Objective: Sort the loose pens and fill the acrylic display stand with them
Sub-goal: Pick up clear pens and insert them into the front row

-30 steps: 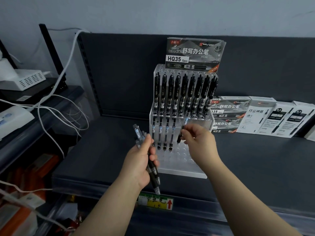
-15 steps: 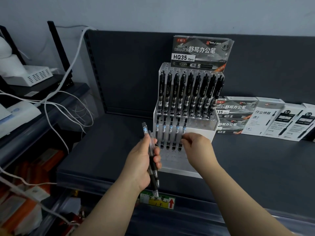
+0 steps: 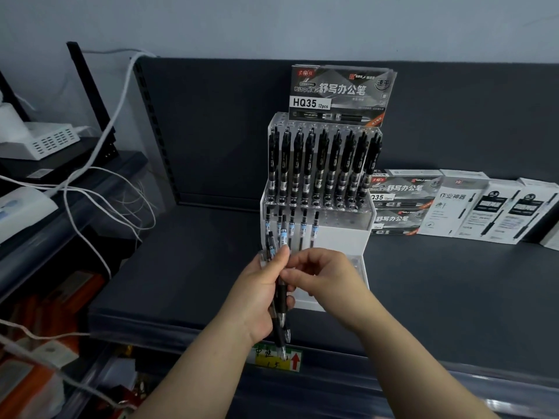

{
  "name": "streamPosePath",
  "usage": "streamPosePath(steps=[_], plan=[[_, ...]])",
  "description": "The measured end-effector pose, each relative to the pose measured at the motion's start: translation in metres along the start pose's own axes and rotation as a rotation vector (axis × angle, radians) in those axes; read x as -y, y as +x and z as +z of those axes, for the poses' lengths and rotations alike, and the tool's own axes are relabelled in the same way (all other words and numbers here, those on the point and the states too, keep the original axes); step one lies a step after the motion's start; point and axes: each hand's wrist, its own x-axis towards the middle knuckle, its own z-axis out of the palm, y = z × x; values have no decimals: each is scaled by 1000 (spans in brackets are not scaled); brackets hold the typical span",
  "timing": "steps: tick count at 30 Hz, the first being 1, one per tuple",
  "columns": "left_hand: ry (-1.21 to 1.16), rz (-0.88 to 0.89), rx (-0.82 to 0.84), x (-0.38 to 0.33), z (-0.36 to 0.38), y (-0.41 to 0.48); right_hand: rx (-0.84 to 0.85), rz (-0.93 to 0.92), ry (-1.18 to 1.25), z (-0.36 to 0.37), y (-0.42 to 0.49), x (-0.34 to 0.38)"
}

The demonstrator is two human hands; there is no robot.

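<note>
Left hand (image 3: 257, 294) around a bundle of pens (image 3: 279, 300), right hand (image 3: 325, 279) pinching one, before the acrylic display stand (image 3: 360, 228).

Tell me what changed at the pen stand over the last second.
The right hand seated a pen in the middle row of the acrylic stand, let go, and came back to the bundle of pens in the left hand, where its fingers now pinch one. That row now shows five pens. The left hand kept its grip on the bundle; the top row of black pens and the boxes did not change.
</note>
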Motion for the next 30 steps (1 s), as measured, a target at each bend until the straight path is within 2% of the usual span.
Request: streamPosePath(steps=[3, 7, 11, 14, 16, 30], plan=[[25, -5, 9, 2, 5, 0, -19, 63, -4, -3, 0, -1], [21, 24, -13, 4, 12, 0, -49, 113, 135, -9, 3, -2], [-52, 23, -95, 2, 5, 6, -250, 53, 244, -30, 8, 3], [-87, 11, -109, 1, 0, 8, -428, -1, 67, -44, 16, 3], [-84, 11, -112, 0, -2, 9, -487, -13, -85, -47, 23, -1], [-138, 24, -124, -3, -2, 16, -412, 39, -611, -33, 34, -37]])
